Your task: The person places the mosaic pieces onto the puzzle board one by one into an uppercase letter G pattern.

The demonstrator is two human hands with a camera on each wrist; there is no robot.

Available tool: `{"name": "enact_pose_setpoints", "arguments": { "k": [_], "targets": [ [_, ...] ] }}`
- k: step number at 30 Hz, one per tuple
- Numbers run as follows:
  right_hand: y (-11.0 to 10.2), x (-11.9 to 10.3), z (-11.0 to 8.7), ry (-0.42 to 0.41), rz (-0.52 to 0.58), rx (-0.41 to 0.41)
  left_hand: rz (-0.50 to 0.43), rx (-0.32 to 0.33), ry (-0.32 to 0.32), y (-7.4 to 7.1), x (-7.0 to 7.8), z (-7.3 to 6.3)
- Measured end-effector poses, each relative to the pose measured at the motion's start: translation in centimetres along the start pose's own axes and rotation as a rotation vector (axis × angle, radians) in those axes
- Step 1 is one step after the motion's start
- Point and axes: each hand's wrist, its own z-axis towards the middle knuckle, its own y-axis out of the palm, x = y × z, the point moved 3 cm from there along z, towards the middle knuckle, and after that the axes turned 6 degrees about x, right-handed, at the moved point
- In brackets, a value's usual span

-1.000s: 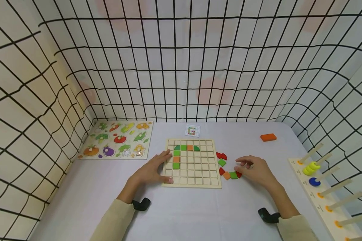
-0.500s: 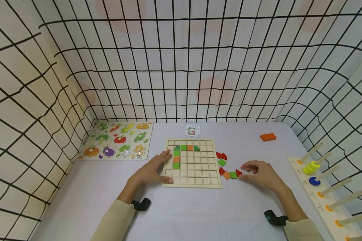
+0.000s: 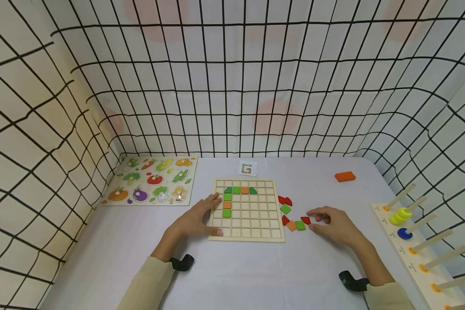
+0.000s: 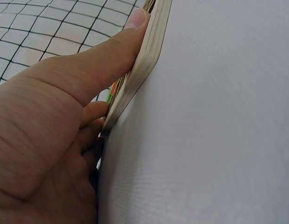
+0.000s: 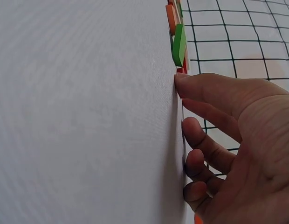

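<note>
Right hand [image 3: 335, 226]: thumb and forefinger at red tile [image 3: 305, 220]; pinched or not, couldn't tell. Tile had just swivelled on tabletop [image 3: 271, 275], beside green square [image 3: 300, 225]; probably being oriented. Left hand [image 3: 196, 217], fingers extended, rested on grid board [image 3: 252, 223].

The left forearm [image 3: 147, 282] is slanting in from the bottom edge, left of centre; the left hand [image 3: 195, 219] is lying just below the frame's middle, thumb standing apart from its fingers. The right forearm [image 3: 385, 295] is slanting in from the lower right; the right hand [image 3: 333, 224] is pointing leftward, right of centre, thumb and index fingertip staying separate, other fingers curving loosely.
</note>
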Motion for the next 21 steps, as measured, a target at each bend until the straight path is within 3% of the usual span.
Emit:
{"name": "enact_pose_setpoints", "arguments": {
  "k": [12, 21],
  "targets": [
    [0.1, 0.1, 0.1, 0.006, 0.008, 0.022, -0.003, 0.003, 0.018, 0.0, 0.1, 0.0],
    [-0.2, -0.9, 0.4, 0.018, 0.045, 0.085, -0.004, -0.005, 0.004, 0.1, -0.2, 0.1]
  ]
}}
